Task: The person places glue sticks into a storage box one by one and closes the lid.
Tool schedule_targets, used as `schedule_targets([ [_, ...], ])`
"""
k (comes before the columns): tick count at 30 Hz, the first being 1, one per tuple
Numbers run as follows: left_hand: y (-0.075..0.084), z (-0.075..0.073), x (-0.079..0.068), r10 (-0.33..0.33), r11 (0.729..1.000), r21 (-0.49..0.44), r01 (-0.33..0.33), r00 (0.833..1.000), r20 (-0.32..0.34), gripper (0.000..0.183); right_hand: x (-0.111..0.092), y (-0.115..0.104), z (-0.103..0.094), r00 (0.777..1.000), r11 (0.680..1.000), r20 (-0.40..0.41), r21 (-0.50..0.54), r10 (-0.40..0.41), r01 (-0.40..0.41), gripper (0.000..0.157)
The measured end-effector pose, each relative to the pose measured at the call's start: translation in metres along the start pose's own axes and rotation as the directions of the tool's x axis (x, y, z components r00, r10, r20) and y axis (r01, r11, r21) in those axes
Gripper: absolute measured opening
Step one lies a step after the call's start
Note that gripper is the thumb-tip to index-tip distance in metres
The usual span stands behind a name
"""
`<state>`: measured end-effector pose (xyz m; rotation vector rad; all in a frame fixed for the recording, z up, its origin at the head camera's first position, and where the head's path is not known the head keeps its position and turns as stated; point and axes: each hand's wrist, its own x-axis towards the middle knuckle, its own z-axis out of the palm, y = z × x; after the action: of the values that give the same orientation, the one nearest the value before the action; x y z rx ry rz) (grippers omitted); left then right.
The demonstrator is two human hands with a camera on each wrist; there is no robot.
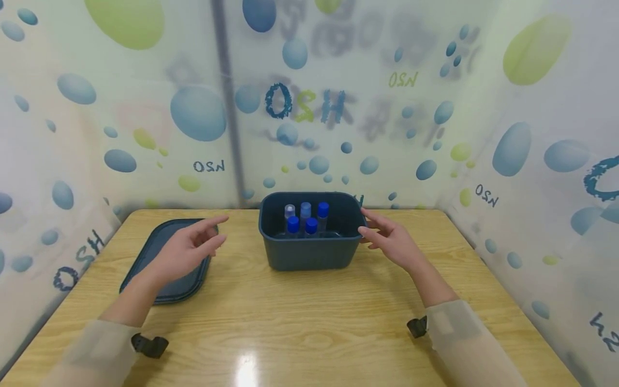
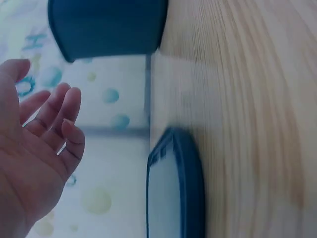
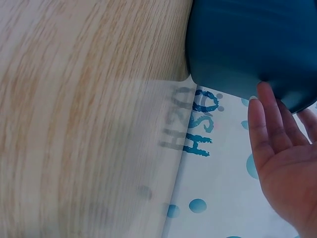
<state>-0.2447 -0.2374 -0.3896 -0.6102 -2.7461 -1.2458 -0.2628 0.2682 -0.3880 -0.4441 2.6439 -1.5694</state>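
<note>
A dark blue plastic bin (image 1: pixel 309 253) stands at the back middle of the table. Inside it, small clear bottles (image 1: pixel 306 210) stand upright, several with blue caps. My right hand (image 1: pixel 396 244) is at the bin's right end, its thumb and fingertips right at the rim; in the right wrist view its extended fingers (image 3: pixel 270 116) meet the bin's wall. Over a dark blue lid (image 1: pixel 181 285) lying flat on the left hovers my left hand (image 1: pixel 186 250). Nothing is in that hand, and its fingers are loosely bent in the left wrist view.
The wooden table (image 1: pixel 300 322) reaches back to a patterned curtain (image 1: pixel 367 166), which also hangs along both sides. Black straps (image 1: pixel 150 345) circle both wrists over the light sleeves. A gap of bare wood separates the lid from the bin.
</note>
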Motion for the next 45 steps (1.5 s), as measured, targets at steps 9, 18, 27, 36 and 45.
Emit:
schedule_targets([
  [9,-0.049,-0.060,-0.057,-0.024,0.998,0.062,0.025,1.000,-0.019,0.042,0.000,-0.002,0.001,1.000,1.000,-0.008,0.004,0.011,-0.011,0.063],
  [18,-0.091,-0.103,-0.100,-0.267,0.957,0.137,0.255,0.961,0.070,0.052,-0.001,-0.003,-0.001,1.000,1.000,-0.016,-0.012,0.025,-0.025,0.063],
  [27,-0.125,-0.116,-0.116,-0.359,0.933,0.091,0.347,0.905,0.228,0.059,-0.001,-0.003,-0.001,1.000,1.000,-0.019,-0.017,0.020,-0.020,0.063],
  [36,-0.126,-0.110,-0.107,-0.398,0.908,0.229,0.350,0.890,0.221,0.055,-0.001,-0.004,-0.001,1.000,1.000,-0.013,-0.016,0.021,-0.021,0.063],
  [45,-0.123,-0.107,-0.103,-0.422,0.899,0.225,0.376,0.883,0.208,0.051,-0.001,-0.003,-0.001,1.000,1.000,-0.017,-0.001,0.010,-0.011,0.062],
])
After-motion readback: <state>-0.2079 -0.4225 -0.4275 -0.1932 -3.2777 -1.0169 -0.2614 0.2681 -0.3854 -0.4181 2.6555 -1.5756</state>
